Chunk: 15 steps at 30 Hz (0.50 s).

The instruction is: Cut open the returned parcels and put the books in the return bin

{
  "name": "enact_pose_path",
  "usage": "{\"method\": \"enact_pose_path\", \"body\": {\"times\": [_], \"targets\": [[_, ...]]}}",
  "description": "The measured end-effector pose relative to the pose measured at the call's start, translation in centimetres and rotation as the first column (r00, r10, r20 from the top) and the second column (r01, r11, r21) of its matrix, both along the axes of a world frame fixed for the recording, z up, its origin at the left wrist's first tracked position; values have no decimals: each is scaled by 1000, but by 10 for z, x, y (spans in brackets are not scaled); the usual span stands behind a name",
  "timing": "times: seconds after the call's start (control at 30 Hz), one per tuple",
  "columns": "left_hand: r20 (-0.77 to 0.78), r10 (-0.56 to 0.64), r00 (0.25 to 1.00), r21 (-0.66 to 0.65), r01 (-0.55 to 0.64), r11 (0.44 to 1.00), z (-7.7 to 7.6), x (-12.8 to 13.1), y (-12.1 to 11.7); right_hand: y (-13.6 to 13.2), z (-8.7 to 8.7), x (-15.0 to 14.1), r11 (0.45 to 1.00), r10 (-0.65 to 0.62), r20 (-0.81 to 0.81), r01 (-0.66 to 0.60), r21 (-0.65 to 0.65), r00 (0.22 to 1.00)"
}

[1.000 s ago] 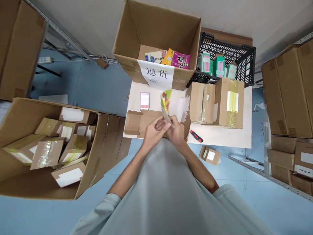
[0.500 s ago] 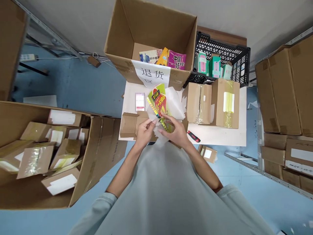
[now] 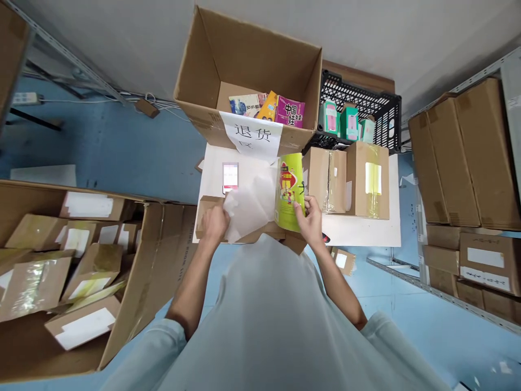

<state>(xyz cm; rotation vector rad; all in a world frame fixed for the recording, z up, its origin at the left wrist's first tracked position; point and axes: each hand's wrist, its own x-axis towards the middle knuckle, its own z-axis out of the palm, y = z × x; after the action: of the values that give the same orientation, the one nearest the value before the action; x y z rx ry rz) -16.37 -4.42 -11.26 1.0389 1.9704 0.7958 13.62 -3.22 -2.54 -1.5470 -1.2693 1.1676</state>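
Observation:
My right hand grips the right edge of a lime-green printed packet, with the thumb across its front. The packet stands nearly upright, with a red picture and lettering on it. My left hand is closed on the left end of a translucent white wrapping sheet. That sheet spreads between both hands and its right end meets the packet. Under the left hand and sheet lies an opened cardboard box, partly hidden.
Behind stands a large carton holding several colourful packets. A black crate with green boxes is beside it. Two taped boxes stand right, near a mostly hidden red-black cutter. A phone lies left. A parcel-filled carton stands far left.
The packet has come out of the white sheet and moved right in my right hand. My left hand has moved left, pulling the sheet out flat. The view has shifted slightly.

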Motion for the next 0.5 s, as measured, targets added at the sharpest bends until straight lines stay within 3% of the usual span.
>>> {"method": "enact_pose_path", "body": {"times": [0.1, 0.17, 0.2, 0.27, 0.33, 0.37, 0.43, 0.5], "targets": [[81, -6, 997, 159, -7, 987, 13, 5, 4, 4, 16, 14, 997, -47, -135, 37, -73, 990], [240, -44, 970, 174, 2, 985, 30, 19, 11, 6, 25, 22, 990, -78, -239, 47, -135, 968], [370, -66, 927, 142, 13, 990, 40, 28, 15, 7, 28, 24, 986, -94, -284, 48, -161, 954], [655, -143, 742, 99, 104, 990, 60, 45, 23, 7, 33, 26, 980, -121, -345, 57, -191, 931], [815, -183, 549, 95, 184, 978, 75, 60, 29, 7, 36, 25, 978, -143, -376, 73, -195, 915], [850, -179, 495, 90, 199, 976, 81, 65, 31, 7, 36, 24, 978, -154, -388, 83, -194, 908], [871, -140, 471, 58, 183, 981, 90, 72, 34, 9, 35, 22, 977, -170, -405, 100, -188, 898], [864, -95, 494, 35, 131, 991, 95, 75, 35, 12, 32, 24, 981, -161, -385, 104, -166, 909]]}}
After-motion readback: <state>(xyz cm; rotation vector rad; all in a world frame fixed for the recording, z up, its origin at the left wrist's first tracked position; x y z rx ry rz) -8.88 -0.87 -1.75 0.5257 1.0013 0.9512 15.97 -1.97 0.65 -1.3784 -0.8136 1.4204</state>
